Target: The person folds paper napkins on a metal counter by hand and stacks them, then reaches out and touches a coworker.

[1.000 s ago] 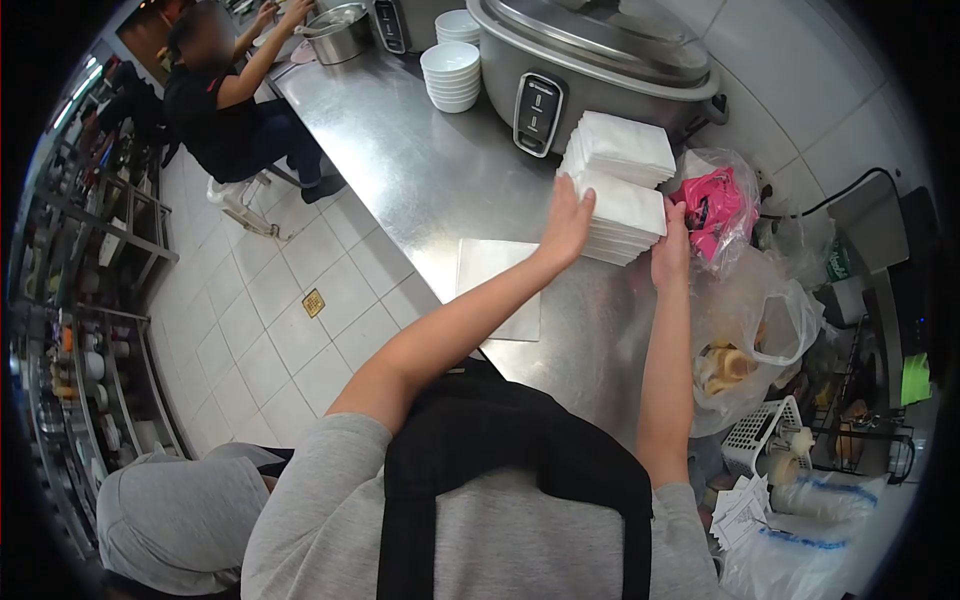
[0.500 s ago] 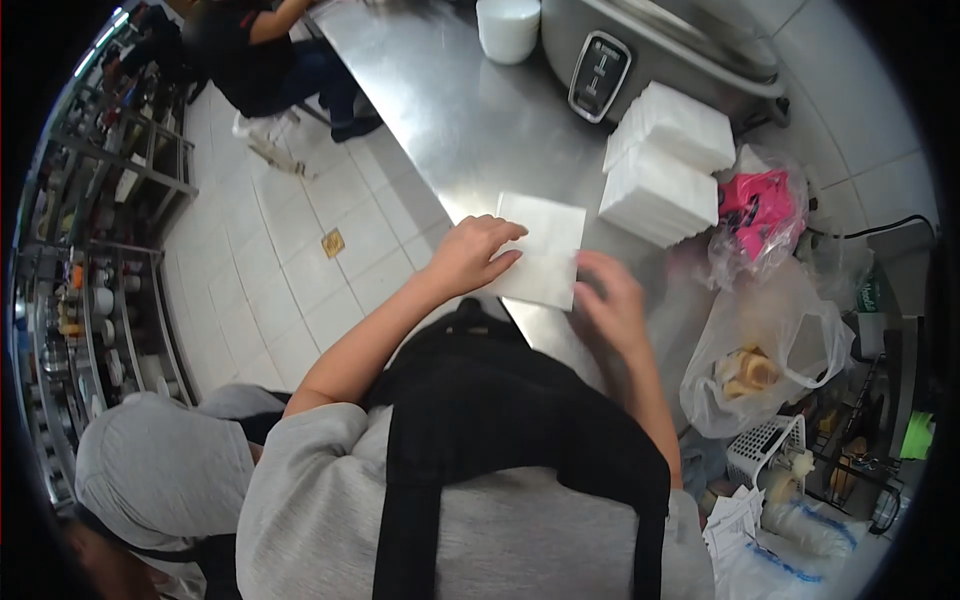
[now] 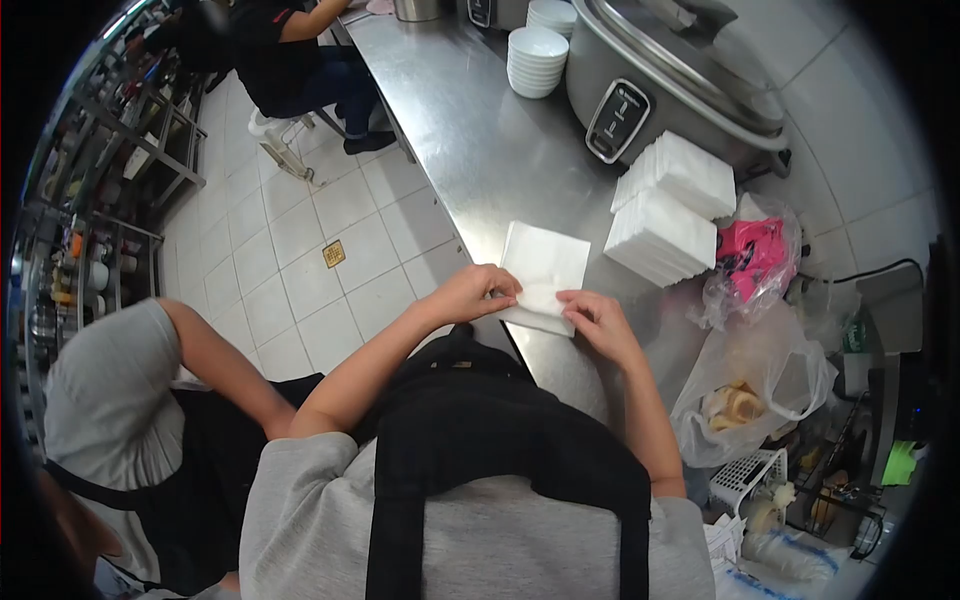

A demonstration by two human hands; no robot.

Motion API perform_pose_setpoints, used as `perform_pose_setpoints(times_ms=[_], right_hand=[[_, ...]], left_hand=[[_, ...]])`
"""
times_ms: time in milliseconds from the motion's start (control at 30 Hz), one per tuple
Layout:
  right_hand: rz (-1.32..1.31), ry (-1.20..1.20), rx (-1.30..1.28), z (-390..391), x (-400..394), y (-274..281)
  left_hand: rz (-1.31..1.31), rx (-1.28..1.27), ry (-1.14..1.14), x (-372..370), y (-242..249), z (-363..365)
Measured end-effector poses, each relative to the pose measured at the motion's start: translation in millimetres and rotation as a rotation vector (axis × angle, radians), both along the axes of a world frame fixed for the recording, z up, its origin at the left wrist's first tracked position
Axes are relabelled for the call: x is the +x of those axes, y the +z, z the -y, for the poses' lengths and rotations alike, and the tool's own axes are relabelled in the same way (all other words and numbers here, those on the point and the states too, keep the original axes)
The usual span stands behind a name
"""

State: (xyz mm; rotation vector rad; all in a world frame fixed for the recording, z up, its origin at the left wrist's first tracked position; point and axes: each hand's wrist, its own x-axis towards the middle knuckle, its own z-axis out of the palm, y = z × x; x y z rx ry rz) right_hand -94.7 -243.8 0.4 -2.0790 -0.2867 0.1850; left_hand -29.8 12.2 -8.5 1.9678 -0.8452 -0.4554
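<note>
A white paper napkin lies on the steel counter close to its front edge, its near part lifted and bent over. My left hand pinches the napkin's left side between thumb and fingers. On the opposite side, the fingertips of my right hand close on the napkin's right edge. Behind and to the right, folded white napkins stand in two neat stacks, a nearer stack and a farther stack.
A large grey electric cooker stands behind the stacks, beside stacked white bowls. Plastic bags and a white basket are on the right. A co-worker in grey is close at my left; another person sits farther off.
My right hand has come in from beside the napkin and gripped its right edge. My left hand now pinches the near part, which is bent over. The co-worker at left has shifted.
</note>
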Motion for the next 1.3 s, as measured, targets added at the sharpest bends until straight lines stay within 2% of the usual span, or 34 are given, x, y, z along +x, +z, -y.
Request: perform_pose_setpoints(times_ms=[167,267,333,433,467,500,600,633,700,733,767,833,900,967,1033,1100,1300], right_hand=[[-0.042,0.067,-0.090,2.8,2.3,4.0],[-0.074,-0.018,0.067,7.5,0.9,3.7],[-0.066,-0.100,0.236,15.6,-3.9,0.6],[0.084,-0.107,0.223,11.0,-19.8,-15.4],[0.026,-0.052,0.143,8.6,-21.2,-15.1],[0.031,-0.037,0.158,5.2,-20.4,-15.0],[0.254,-0.075,-0.028,-3.3,-8.9,-20.7],[0.247,-0.093,-0.006,-9.7,-6.4,-21.5],[0.051,-0.276,0.125,-10.2,-3.2,-14.4],[0.134,-0.253,0.064,-7.2,1.3,-18.0],[0.138,-0.270,0.051,-4.2,8.1,-24.3],[-0.032,-0.401,0.022,-5.1,15.2,-35.2],[-0.012,-0.449,0.087,-9.9,29.7,-35.7],[0.006,-0.499,0.156,-15.7,33.9,-36.0],[0.041,-0.572,-0.056,-19.2,35.9,-33.9],[0.041,-0.613,-0.118,-25.3,38.1,-29.0],[-0.006,-0.678,-0.287,-30.5,43.9,-27.7]], left_hand=[[0.092,-0.010,-0.026,1.6,-4.2,0.3],[0.039,0.012,-0.010,6.9,1.1,2.1],[-0.090,0.038,0.054,4.1,3.3,4.8],[-0.106,-0.011,0.058,5.4,-7.5,4.7],[-0.088,-0.008,0.052,5.5,-9.5,4.1],[-0.190,-0.004,0.090,3.3,-6.3,5.1],[-0.161,-0.042,0.032,2.6,1.5,3.5],[-0.166,-0.016,0.019,3.9,3.6,0.7],[-0.180,-0.137,-0.001,5.6,2.9,3.9],[-0.186,-0.140,-0.021,8.1,0.5,7.4],[-0.182,-0.139,0.034,13.3,-2.6,10.9],[-0.190,-0.135,0.153,15.8,-12.2,15.1],[-0.207,-0.168,0.177,22.0,-21.2,19.1],[-0.233,-0.093,0.331,24.4,-31.3,21.6],[-0.181,-0.017,0.337,20.6,-8.5,25.7],[-0.070,0.118,0.361,23.9,-3.7,27.9],[0.025,0.224,0.345,29.1,-3.0,34.1]])
